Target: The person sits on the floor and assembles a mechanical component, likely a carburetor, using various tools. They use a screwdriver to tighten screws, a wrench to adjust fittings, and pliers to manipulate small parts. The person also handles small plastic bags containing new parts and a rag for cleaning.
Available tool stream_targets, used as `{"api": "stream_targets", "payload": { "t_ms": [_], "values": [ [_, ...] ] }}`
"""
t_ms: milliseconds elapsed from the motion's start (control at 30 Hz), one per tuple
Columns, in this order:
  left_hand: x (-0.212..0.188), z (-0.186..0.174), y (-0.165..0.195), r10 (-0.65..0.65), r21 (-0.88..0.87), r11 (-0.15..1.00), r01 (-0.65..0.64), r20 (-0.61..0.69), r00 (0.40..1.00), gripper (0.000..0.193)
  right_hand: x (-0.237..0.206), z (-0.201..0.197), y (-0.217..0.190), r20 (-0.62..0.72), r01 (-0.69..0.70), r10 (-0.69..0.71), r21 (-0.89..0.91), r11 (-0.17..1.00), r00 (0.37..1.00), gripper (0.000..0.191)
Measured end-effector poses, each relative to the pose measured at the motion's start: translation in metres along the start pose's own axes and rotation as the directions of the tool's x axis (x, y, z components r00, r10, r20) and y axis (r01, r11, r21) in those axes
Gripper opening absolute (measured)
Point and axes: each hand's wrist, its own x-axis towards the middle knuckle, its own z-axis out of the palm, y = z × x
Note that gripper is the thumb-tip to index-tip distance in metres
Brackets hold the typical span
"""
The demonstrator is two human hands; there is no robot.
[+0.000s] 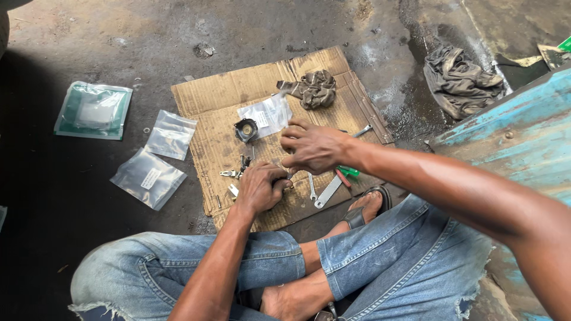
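Two hands meet over a sheet of cardboard (220, 95) on the concrete floor. The left hand (260, 187) is curled closed around a small metal part (288, 176), mostly hidden. The right hand (312, 147), fingers bent, pinches at that same part from above. A wrench (328, 191) lies just beside them; a rag (315, 89) lies farther off.

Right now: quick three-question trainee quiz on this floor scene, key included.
1. True or false: the wrench lies on the cardboard.
2. What sits crumpled at the cardboard's far edge: A) rag B) glove C) sponge?
3. How many clear plastic bags lie on the floor left of the cardboard?

Key: 1 true. 2 A. 3 two, plus a green-edged packet. The left hand and right hand meet over a small part, mostly hidden.
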Motion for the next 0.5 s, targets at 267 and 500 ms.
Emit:
{"api": "stream_targets", "payload": {
  "t_ms": [267, 500],
  "values": [
    [0.0, -0.008, 0.003, -0.014, -0.002, 1.0, 0.014, 0.039, 0.999, 0.018, 0.0, 0.01, 0.008, 0.016, 0.049, -0.055, 0.267, 0.963, 0.998, 0.035],
    [-0.002, -0.012, 0.008, -0.01, -0.042, 0.999, 0.01, 0.009, 1.0, 0.027, 0.007, 0.031, 0.02, -0.248, 0.291, -0.238, 0.202, 0.935, 0.939, 0.038]
  ]
}}
